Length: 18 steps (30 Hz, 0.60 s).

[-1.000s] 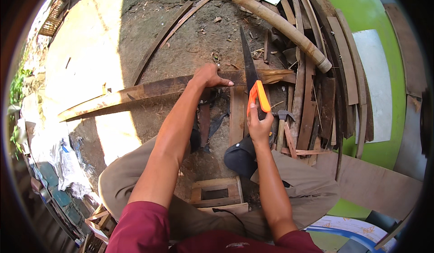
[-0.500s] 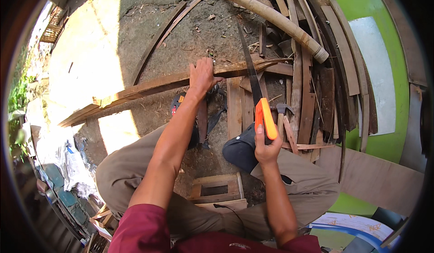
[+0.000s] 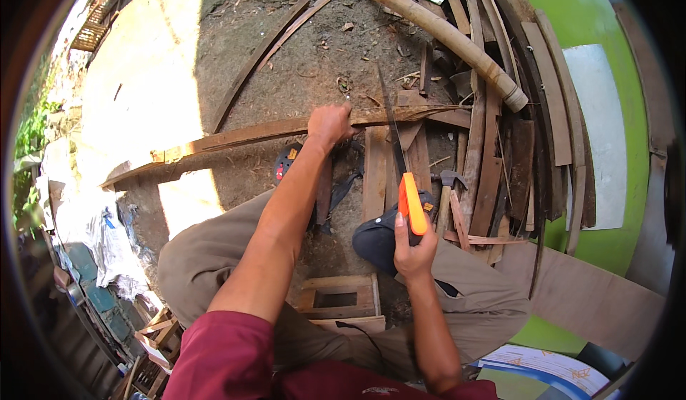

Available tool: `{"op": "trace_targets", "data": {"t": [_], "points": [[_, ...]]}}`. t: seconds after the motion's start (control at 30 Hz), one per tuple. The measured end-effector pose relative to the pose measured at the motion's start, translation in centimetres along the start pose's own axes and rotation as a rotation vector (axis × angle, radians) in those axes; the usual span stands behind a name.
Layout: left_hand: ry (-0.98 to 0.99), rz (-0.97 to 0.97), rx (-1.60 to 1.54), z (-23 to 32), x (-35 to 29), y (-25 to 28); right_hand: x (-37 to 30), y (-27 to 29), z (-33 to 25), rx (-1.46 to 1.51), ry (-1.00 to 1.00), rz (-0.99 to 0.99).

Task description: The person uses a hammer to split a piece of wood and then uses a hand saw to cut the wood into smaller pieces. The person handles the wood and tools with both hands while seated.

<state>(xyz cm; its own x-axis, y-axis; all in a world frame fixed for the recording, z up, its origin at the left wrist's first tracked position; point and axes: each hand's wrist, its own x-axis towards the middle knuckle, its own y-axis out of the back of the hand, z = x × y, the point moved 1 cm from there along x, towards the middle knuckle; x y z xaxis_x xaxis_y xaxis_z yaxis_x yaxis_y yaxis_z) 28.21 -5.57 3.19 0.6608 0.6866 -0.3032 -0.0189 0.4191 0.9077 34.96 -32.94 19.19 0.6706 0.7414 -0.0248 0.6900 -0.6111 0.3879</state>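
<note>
Saw handle (image 3: 413,204), bright orange; saw blade (image 3: 393,126), dark grey. Plank (image 3: 243,137), brown with tawny streaks. Sleeve (image 3: 227,353), maroon; trousers (image 3: 207,261), khaki brown; shoe (image 3: 374,244), blackish with a white dot. Bamboo pole (image 3: 450,41), tan; sheet (image 3: 604,244), lime green; panel (image 3: 599,136), pale grey.

The left hand (image 3: 329,126) hides part of the long board (image 3: 243,136).

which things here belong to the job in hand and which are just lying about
In the job:
orange-handled saw, in the right hand
long board, gripped by the left hand

Apparently just lying about:
hammer, untouched
bamboo pole
white sheet
</note>
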Motion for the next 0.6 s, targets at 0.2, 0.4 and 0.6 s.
{"op": "trace_targets", "data": {"t": [0.2, 0.4, 0.6], "points": [[-0.020, 0.029, 0.017, -0.5, 0.0, -0.3, -5.0, 1.7, -1.6, -0.111, -0.118, -0.062], [-0.058, 0.127, -0.006, -0.4, -0.3, -0.5, -6.9, 3.0, -4.2, -0.194, -0.091, 0.026], [-0.058, 0.071, -0.007, 0.3, -0.1, 0.0, 9.2, -7.6, 4.3, -0.149, -0.121, 0.059]]}}
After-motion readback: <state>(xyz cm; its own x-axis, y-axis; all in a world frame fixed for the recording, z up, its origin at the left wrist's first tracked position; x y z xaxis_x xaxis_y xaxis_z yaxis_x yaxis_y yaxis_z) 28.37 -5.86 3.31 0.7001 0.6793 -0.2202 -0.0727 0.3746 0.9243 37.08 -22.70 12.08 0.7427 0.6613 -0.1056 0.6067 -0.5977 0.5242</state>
